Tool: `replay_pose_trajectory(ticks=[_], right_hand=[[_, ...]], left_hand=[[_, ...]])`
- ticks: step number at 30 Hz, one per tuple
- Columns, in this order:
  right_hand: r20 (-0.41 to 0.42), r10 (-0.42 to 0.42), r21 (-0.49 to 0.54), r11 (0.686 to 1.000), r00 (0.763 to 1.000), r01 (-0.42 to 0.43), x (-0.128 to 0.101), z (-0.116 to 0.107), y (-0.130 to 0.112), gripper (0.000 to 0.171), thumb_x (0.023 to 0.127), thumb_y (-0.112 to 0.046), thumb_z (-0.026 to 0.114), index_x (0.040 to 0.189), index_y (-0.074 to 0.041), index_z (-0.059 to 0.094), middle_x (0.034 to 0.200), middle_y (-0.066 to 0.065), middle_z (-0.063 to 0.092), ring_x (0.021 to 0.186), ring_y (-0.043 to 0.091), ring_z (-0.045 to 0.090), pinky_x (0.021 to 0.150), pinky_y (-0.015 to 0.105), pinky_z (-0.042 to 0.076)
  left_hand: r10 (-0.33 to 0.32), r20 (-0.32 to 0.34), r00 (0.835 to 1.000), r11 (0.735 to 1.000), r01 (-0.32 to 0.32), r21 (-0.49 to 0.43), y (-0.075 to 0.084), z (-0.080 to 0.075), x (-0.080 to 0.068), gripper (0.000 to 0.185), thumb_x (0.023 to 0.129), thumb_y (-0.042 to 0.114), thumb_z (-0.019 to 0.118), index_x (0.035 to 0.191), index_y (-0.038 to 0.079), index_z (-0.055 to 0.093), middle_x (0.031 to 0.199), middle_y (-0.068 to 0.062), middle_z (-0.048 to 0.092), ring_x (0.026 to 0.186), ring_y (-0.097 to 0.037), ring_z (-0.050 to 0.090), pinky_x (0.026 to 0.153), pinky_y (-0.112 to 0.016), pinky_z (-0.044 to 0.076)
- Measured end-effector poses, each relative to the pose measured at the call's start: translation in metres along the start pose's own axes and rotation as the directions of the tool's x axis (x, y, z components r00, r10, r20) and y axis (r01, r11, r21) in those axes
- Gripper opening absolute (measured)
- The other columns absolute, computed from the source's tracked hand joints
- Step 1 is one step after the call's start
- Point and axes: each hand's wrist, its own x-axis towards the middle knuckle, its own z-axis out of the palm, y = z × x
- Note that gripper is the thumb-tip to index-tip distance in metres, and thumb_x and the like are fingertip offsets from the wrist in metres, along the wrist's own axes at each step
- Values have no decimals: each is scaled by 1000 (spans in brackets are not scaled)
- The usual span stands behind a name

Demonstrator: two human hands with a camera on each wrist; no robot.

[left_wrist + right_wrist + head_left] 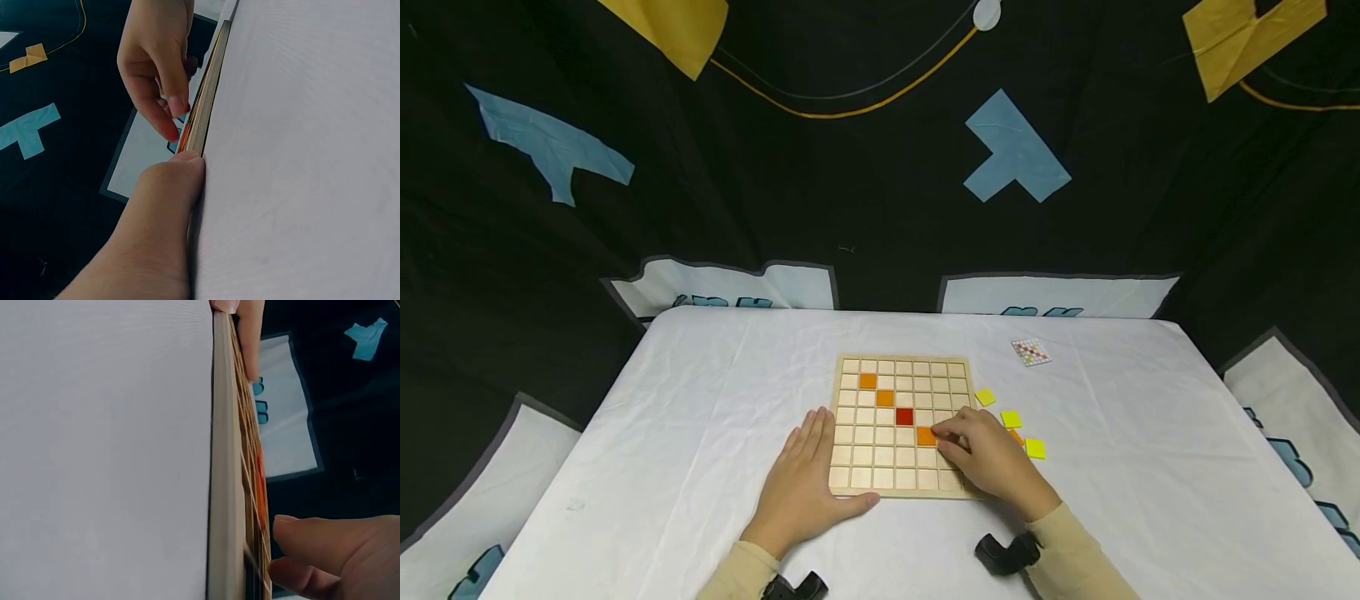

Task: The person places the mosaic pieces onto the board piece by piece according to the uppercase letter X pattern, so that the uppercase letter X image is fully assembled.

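Note:
A square wooden grid board (882, 457) lies on the white table. Orange and red tiles run diagonally down it: an orange tile (867, 381), a second orange tile (885, 398), a red tile (904, 417) and a lower orange tile (926, 436). My left hand (805, 475) rests along the board's left edge, fingers straight, its thumb (181, 165) at the near edge. My right hand (988, 454) is over the board's right side, fingertips at the lower orange tile's right edge. Its thumb (325, 537) and fingers are loosely bent, with nothing visible between them.
Right of the board lie yellow tiles (1011, 419) and a partly hidden orange tile (1017, 437). A small pattern card (1032, 352) with coloured squares sits farther back. A black curtain (880, 208) with blue and yellow shapes hangs behind the white table (715, 375).

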Motion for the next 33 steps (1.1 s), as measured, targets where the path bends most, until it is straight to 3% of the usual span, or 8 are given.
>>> replay_pose_trajectory(ticks=[9, 17, 23, 33], right_hand=[[-93, 47, -74, 996, 995, -54, -18, -21, 30, 23, 89, -22, 74, 111, -15, 73, 82, -10, 57, 78, 10, 49, 64, 25, 40], [-159, 131, -175, 972, 979, -159, -28, -30, 52, 24, 83, -24, 79, 103, -12, 73, 94, 0, 68, 83, 19, 55, 66, 34, 48], [-176, 163, -156, 969, 971, -191, -32, -31, 59, 30, 83, -28, 79, 105, -8, 74, 98, 4, 70, 91, 24, 59, 77, 45, 53], [-209, 191, -152, 962, 959, -225, -31, -33, 65, 31, 85, -31, 78, 101, -5, 74, 97, 8, 72, 87, 25, 55, 72, 41, 49]], left_hand=[[-5, 24, 1000, 1000, 5, 1, -1, 0, 0, 131, 68, 90, 56, 158, 1, 17, 166, -12, 15, 156, -27, 12, 127, -45, 17], [-5, 12, 1000, 1000, 5, 3, -3, 1, -1, 131, 68, 89, 57, 157, 1, 19, 166, -13, 17, 155, -28, 14, 126, -45, 18], [-4, 12, 1000, 1000, 4, -5, -2, 1, -1, 130, 69, 88, 58, 157, 1, 19, 166, -13, 16, 156, -28, 13, 126, -45, 18], [-6, 22, 1000, 1000, 6, -7, -1, 0, -1, 130, 69, 89, 57, 158, 1, 18, 166, -12, 16, 156, -27, 13, 126, -46, 18]])
